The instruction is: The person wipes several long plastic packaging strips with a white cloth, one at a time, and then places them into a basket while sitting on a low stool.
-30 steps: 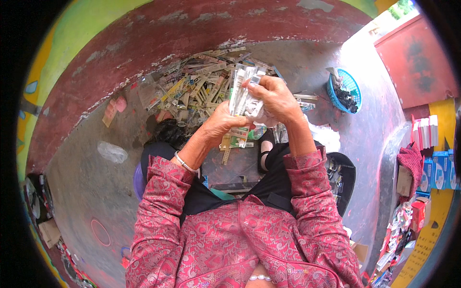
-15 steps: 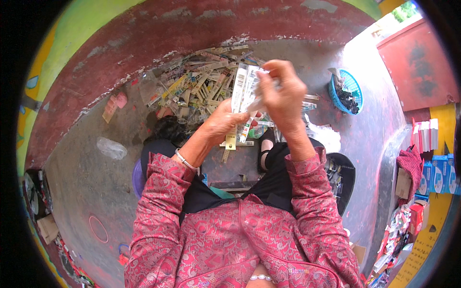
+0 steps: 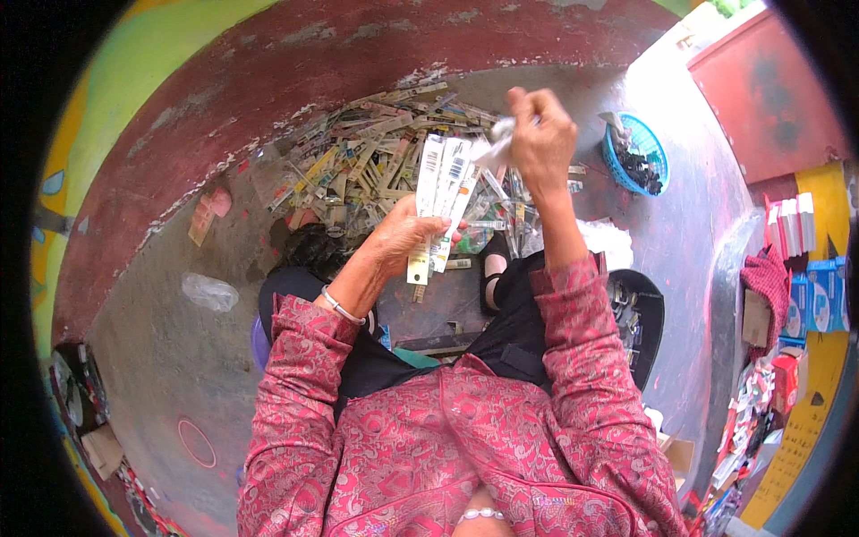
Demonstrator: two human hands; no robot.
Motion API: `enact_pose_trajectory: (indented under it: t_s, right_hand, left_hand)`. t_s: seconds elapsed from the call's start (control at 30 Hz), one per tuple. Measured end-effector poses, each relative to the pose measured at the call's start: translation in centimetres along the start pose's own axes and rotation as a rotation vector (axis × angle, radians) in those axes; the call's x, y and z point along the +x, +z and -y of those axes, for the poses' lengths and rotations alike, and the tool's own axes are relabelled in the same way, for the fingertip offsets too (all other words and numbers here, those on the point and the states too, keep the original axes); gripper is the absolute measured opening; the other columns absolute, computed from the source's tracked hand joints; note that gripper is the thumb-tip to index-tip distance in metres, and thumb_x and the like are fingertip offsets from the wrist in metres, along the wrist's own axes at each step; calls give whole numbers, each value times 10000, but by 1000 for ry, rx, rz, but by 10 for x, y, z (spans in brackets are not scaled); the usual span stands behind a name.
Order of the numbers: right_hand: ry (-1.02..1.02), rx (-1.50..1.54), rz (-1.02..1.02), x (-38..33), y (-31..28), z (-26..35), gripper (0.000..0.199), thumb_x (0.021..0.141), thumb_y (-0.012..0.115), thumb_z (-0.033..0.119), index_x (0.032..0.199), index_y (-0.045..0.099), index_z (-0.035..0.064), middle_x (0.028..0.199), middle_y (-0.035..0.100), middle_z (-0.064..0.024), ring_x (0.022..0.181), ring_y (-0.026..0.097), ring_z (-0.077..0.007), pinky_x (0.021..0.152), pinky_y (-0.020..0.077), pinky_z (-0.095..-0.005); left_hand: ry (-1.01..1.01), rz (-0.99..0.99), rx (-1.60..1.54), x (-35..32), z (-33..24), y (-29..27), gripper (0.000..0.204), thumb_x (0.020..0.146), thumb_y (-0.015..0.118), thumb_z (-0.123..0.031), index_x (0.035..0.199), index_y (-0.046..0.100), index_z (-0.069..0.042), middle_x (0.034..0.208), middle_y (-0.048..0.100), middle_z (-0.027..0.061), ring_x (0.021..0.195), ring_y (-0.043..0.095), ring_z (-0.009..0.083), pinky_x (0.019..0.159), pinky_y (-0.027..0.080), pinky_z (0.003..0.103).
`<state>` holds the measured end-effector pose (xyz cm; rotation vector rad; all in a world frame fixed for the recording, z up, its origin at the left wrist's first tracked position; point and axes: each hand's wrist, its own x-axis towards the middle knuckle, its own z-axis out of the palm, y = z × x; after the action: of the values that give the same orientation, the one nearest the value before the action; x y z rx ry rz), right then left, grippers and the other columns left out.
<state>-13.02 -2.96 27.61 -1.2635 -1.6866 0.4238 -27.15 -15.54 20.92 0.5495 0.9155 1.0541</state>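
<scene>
My left hand [image 3: 400, 236] is closed round a few long, narrow strip packets [image 3: 438, 179], printed white and yellow with barcodes, fanned out above my lap. My right hand [image 3: 547, 150] is raised to the right of them, its fingers pinched on a crumpled whitish strip of clear plastic [image 3: 495, 148] that is smeared by motion and trails toward the tops of the packets. Whether the plastic still touches the packets I cannot tell. Beyond my hands a loose pile of similar strip packets [image 3: 358, 166] lies on the floor.
A blue plastic basket [image 3: 658, 152] with dark items stands at the right. Beside my right leg is a black tub [image 3: 651, 345] with small packets. A clear plastic bag [image 3: 210, 292] lies on the floor at left. Boxes [image 3: 819, 295] stand along the right wall.
My right hand has moved up and away from the strip packets with the whitish plastic. My left hand has shifted slightly left, and the packets are now spread in view.
</scene>
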Motion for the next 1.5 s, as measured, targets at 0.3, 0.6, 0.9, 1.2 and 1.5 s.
enact_pose_trajectory:
  t_s: [0.3, 0.6, 0.9, 1.2, 1.5]
  right_hand:
    - [21, -71, 687, -39, 16, 7, 405, 708, 653, 368, 724, 617, -34, 648, 600, -155, 600, 585, -206, 588, 461, -320]
    - [298, 447, 712, -35, 15, -8, 204, 696, 615, 172, 706, 620, -32, 632, 598, -82, 599, 552, -118, 566, 447, -272]
    - [324, 319, 644, -25, 4, -12, 183, 624, 612, 174, 658, 615, -6, 603, 592, -100, 575, 549, -127, 568, 442, -277]
    - [156, -113, 447, -25, 2, -5, 265, 657, 638, 295, 658, 623, 30, 678, 619, -157, 653, 605, -315, 628, 470, -383]
    - [-599, 97, 262, -46, 19, 14, 140, 736, 633, 166, 741, 538, 63, 687, 558, -83, 649, 559, -257, 567, 442, -341]
  left_hand:
    - [191, -67, 234, 5, 6, 7, 275, 764, 569, -63, 1027, 515, -4, 876, 597, 55, 725, 601, 131, 613, 502, 268]
    - [191, 7, 152, 5, 2, 8, 342, 736, 571, -48, 1065, 492, 4, 911, 588, 44, 767, 577, 115, 663, 480, 254]
    - [229, 119, 15, -1, -11, 10, 412, 696, 679, -100, 1058, 507, -8, 898, 599, 40, 763, 576, 119, 683, 473, 256]
    - [195, 64, -39, 1, -1, 9, 242, 820, 579, -154, 1011, 493, -32, 795, 576, 28, 681, 563, 105, 629, 473, 246]
    - [67, 149, 207, 2, 2, 12, 281, 839, 516, -141, 1084, 459, -18, 854, 585, 56, 682, 569, 119, 576, 475, 245]
